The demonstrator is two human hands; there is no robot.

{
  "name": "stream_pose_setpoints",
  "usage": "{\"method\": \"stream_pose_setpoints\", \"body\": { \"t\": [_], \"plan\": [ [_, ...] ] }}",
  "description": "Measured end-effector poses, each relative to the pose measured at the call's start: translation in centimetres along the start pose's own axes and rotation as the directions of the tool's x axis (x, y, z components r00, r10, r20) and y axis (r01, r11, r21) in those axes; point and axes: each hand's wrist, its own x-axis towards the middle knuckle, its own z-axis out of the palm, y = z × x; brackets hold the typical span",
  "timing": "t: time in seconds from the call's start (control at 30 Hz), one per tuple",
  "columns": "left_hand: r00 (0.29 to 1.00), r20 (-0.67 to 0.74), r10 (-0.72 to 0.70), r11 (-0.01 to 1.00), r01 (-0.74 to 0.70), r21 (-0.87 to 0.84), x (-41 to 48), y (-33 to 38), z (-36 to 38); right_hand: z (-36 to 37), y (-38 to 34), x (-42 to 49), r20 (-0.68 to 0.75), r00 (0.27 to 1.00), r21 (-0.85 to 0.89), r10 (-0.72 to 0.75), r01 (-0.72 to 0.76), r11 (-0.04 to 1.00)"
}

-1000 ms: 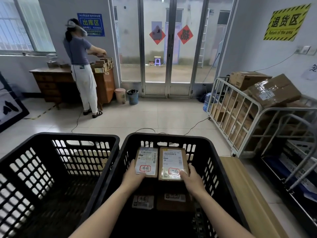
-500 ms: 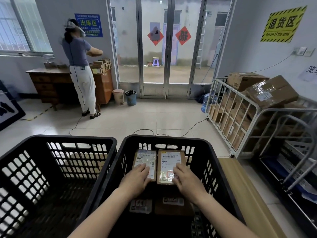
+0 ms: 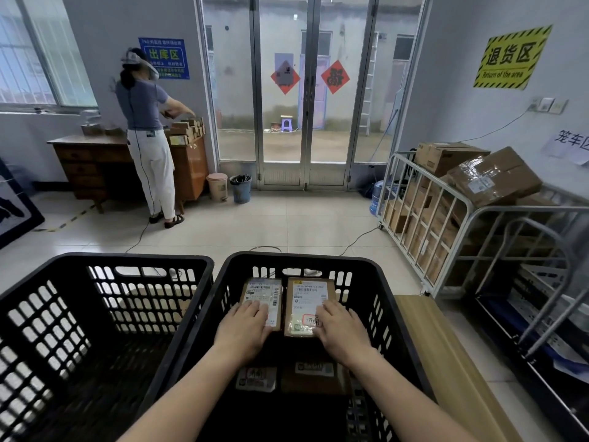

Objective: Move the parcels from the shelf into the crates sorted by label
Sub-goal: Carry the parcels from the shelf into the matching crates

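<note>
Two black slatted crates stand side by side before me. In the right crate (image 3: 379,282) two flat brown parcels with white labels lie next to each other: the left parcel (image 3: 263,295) and the right parcel (image 3: 307,301). My left hand (image 3: 245,330) lies flat on the left parcel with straight fingers. My right hand (image 3: 341,328) rests flat on the right parcel. Two more labelled parcels (image 3: 256,378) lie lower in the same crate, partly hidden by my arms. The left crate (image 3: 105,266) holds no parcel that I can see.
A wooden bench (image 3: 446,346) carries the crates. A metal cage trolley (image 3: 424,218) with cardboard boxes stands at the right. Another person (image 3: 146,138) stands at a wooden desk (image 3: 89,161) at the back left. Two bins (image 3: 229,186) stand by glass doors.
Both hands slid forward from the parcels' near edges onto their tops, and the two parcels sank lower into the right crate.
</note>
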Motion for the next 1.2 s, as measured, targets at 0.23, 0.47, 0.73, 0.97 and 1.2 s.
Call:
{"method": "stream_pose_setpoints", "body": {
  "t": [0.23, 0.47, 0.73, 0.97, 1.2],
  "plan": [
    [1.000, -0.023, -0.006, 1.000, 0.006, 0.013, -4.2, 0.5, -1.4, -0.5, -0.9, -4.8, -0.008, 0.999, 0.080, 0.033, -0.032, 0.996],
    [0.999, -0.028, 0.042, 0.999, -0.043, -0.007, -8.9, 1.0, -2.4, -2.1, -3.2, -10.1, -0.046, 0.997, 0.157, 0.067, -0.060, 0.986],
    [0.994, -0.035, 0.099, 0.995, -0.100, -0.026, -14.1, 0.4, -4.2, -4.7, -6.5, -16.0, -0.080, 0.988, 0.105, 0.130, -0.122, 0.987],
    [0.973, -0.073, 0.220, 0.974, -0.223, -0.036, -19.7, 0.5, -5.8, -6.7, -9.9, -23.0, -0.119, 0.963, 0.078, 0.242, -0.234, 0.969],
    [0.911, -0.168, 0.377, 0.920, -0.390, -0.052, -27.0, 1.5, -5.8, -6.8, -13.4, -32.7, -0.164, 0.911, 0.097, 0.379, -0.368, 0.925]
  ]
}}
